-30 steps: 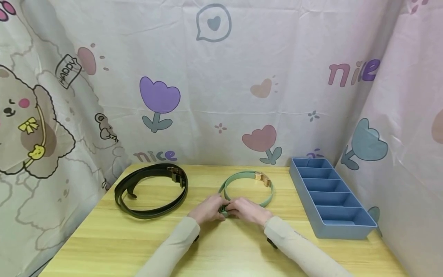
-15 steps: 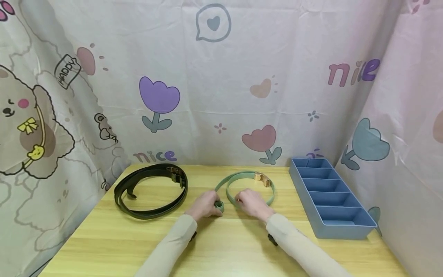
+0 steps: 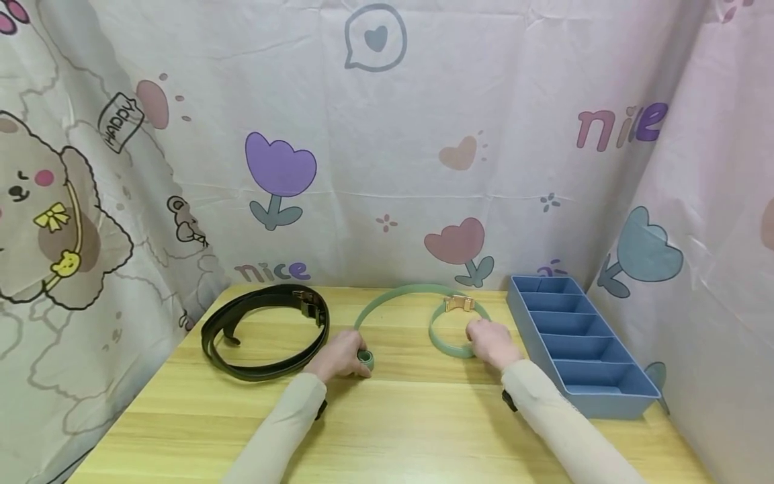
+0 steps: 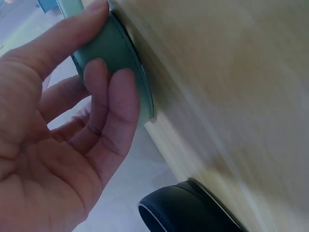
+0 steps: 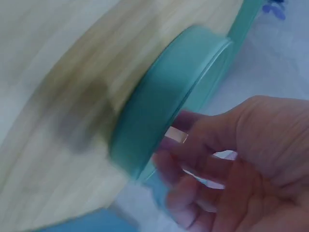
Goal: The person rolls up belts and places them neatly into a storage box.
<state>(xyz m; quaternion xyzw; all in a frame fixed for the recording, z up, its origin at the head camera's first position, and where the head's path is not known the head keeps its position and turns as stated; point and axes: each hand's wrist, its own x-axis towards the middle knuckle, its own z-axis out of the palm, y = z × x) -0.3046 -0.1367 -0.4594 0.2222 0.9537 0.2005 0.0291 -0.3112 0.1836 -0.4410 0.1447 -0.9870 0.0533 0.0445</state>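
A green belt [image 3: 450,349] stands on edge on the table, its gold buckle [image 3: 461,304] at the back of a small loop on the right. From there the strap arcs left to a tight coil [image 3: 367,364]. My left hand [image 3: 338,356] holds that coil; in the left wrist view the thumb and fingers pinch the green strap [image 4: 116,46]. My right hand [image 3: 492,343] is at the right side of the buckle loop. Its curled fingers grip the edge of the green strap [image 5: 149,106] in the right wrist view, partly hidden behind it.
A black belt [image 3: 254,302] with a dark buckle lies loosely looped left of my left hand. At the right stands a blue tray [image 3: 544,366] with several compartments, close to my right hand. A printed cloth [image 3: 375,148] hangs behind the table.
My hands have moved apart, the left with the coil to the left and the right to the right. The strap between them has spread into a wide arc, and the buckle loop has become smaller.
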